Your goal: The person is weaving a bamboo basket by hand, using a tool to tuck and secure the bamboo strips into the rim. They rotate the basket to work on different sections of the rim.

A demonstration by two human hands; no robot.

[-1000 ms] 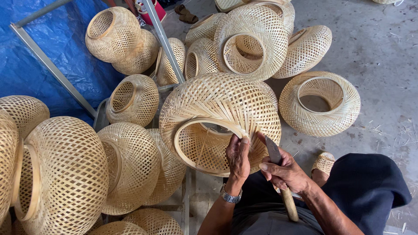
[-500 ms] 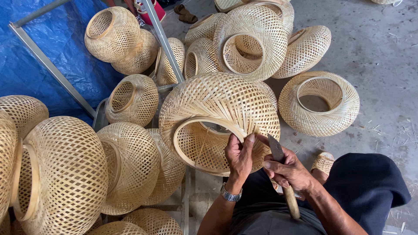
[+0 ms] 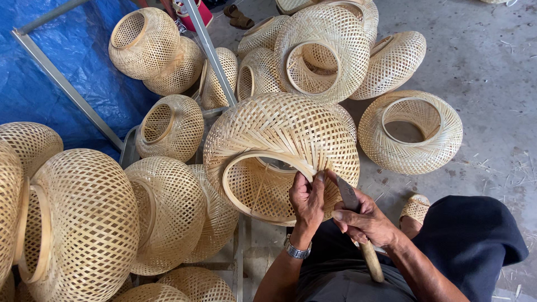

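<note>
- Basket (image 3: 279, 145) lies against the lap, rim just beyond the fingertips.
- Left hand (image 3: 306, 200) pinches the rim strips.
- Right hand (image 3: 366, 221) grips a knife (image 3: 349, 196); a slip might nick the nearby thumb.

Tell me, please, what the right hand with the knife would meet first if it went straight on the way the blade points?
Most likely the woven bamboo shade at its rim, beside the left hand; the knife in the right hand points there.

The woven bamboo basket (image 3: 285, 140) is looking matt and rough; the knife (image 3: 358, 223) is showing dull metal and a smooth wooden handle.
</note>
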